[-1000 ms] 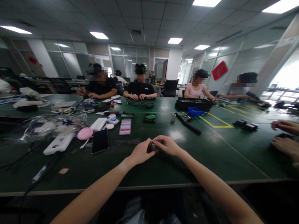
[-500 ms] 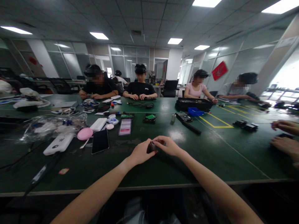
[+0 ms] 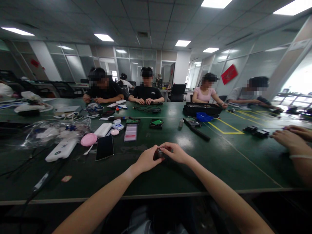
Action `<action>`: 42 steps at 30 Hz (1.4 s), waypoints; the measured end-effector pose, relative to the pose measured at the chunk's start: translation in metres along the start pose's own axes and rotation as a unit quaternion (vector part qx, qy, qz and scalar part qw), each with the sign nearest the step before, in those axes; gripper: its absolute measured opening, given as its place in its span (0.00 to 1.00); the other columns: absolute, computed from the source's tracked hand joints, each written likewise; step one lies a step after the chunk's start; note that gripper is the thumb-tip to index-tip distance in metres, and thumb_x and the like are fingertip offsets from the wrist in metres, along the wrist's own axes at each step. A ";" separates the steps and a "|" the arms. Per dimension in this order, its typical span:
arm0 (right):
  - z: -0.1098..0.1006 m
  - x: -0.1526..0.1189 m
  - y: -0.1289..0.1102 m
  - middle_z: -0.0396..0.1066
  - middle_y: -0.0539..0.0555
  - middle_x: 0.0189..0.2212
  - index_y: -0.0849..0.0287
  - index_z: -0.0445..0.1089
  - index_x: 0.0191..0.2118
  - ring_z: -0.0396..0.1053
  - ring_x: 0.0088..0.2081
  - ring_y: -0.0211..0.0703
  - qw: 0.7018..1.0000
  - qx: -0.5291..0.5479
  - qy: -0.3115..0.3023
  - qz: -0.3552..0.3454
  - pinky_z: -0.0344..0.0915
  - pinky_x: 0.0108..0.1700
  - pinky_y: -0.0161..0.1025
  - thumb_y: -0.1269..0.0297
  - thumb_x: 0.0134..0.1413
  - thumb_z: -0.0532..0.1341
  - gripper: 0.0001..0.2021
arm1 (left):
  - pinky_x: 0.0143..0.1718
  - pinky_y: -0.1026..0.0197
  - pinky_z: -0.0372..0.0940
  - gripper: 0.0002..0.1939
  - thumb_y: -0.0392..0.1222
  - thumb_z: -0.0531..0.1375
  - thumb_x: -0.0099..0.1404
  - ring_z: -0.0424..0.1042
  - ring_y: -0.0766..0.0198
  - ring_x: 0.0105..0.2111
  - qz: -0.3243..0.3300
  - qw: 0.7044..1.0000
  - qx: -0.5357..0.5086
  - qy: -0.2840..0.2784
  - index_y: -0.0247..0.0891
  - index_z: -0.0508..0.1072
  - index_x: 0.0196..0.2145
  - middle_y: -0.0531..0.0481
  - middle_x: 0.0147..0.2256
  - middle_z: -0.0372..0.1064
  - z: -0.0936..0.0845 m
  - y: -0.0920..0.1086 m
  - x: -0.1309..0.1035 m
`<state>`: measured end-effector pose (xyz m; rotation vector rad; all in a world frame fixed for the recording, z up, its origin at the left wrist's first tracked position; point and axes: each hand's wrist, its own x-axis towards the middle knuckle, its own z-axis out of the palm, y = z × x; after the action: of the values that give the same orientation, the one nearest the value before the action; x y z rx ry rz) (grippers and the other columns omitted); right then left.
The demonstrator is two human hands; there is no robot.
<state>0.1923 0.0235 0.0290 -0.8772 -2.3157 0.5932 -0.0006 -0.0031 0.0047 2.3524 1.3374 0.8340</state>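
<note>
Between my hands, low over the green table (image 3: pixel 117 175), is a small grey metal cylinder (image 3: pixel 160 153), mostly covered by fingers. My left hand (image 3: pixel 147 158) wraps its thumb and fingers round the left side. From the right, the fingertips of my right hand (image 3: pixel 174 152) press at the cylinder's top. Farther off stands another small silvery cylinder (image 3: pixel 181 123), upright, beside a hard drive (image 3: pixel 192 122) and a black bar (image 3: pixel 200 133). A hard drive with a green circuit board (image 3: pixel 156 123) lies beyond my hands.
Left of my hands are a black phone (image 3: pixel 104 148), a pink round lid (image 3: pixel 89 139), a white device (image 3: pixel 62 149) and plastic bags. A blue tray (image 3: pixel 204 116) sits by a black case (image 3: pixel 202 109). A co-worker's hands (image 3: pixel 290 138) rest at the right.
My hands and the cylinder stay in nearly the same place. At the right edge, the co-worker's hands have moved left, toward the black parts.
</note>
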 end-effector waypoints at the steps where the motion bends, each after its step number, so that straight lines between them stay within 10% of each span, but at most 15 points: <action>1: 0.000 0.000 0.000 0.72 0.52 0.35 0.57 0.70 0.46 0.65 0.31 0.37 1.000 -0.001 -0.001 0.001 0.62 0.35 0.34 0.57 0.62 0.52 0.15 | 0.30 0.62 0.59 0.14 0.50 0.60 0.58 0.70 0.58 0.33 -0.002 1.000 0.000 0.000 0.40 0.64 0.38 0.51 0.33 0.68 0.000 0.000 0.000; 42: -0.003 0.000 -0.002 0.73 0.52 0.37 0.57 0.69 0.48 0.67 0.31 0.37 1.000 0.005 -0.022 0.008 0.63 0.35 0.35 0.57 0.62 0.51 0.15 | 0.31 0.62 0.60 0.14 0.49 0.60 0.58 0.70 0.58 0.34 -0.013 1.000 -0.013 -0.011 0.41 0.65 0.39 0.50 0.34 0.70 -0.004 0.005 0.000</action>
<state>0.1935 0.0222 0.0324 -0.8880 -2.3460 0.6364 0.0002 -0.0057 0.0100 2.3123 1.3388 0.8107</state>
